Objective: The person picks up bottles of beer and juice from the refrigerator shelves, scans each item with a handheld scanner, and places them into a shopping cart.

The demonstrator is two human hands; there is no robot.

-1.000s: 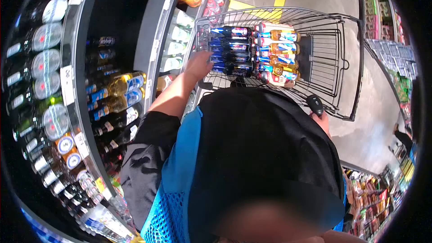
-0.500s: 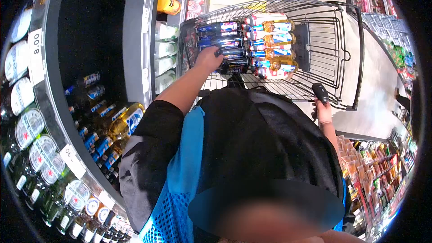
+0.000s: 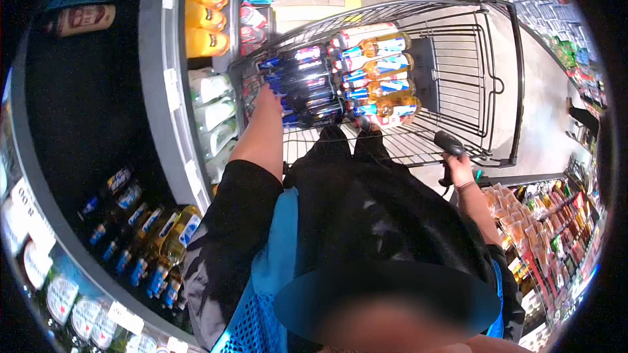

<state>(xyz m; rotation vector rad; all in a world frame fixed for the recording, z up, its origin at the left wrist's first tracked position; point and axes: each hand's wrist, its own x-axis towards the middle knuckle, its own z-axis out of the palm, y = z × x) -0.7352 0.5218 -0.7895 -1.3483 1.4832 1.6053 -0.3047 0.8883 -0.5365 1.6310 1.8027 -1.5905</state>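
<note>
My left hand (image 3: 269, 100) is at the neck end of the dark bottles (image 3: 313, 85), fingers curled round one of the blue necks; part of the grip is hidden. These bottles lie on their sides in a wire shopping cart (image 3: 451, 6). Beside them is a row of amber bottles (image 3: 387, 67) with blue and white labels, also lying flat. To the right, my right hand (image 3: 460, 167) is closed round the grip of a black handheld scanner (image 3: 449, 143), next to the cart's near side.
On my left stands a dark shelf (image 3: 154, 72) with orange bottles (image 3: 208, 16), pale green bottles (image 3: 212, 111) and an amber bottle (image 3: 178, 238). Green bottles (image 3: 62, 297) line the lower left. Packaged goods (image 3: 523, 229) fill a rack at the lower right.
My left hand has moved left, from the middle of the dark bottles to their neck end. My right hand and the scanner have shifted slightly left and down in view. The shelf view has shifted.
</note>
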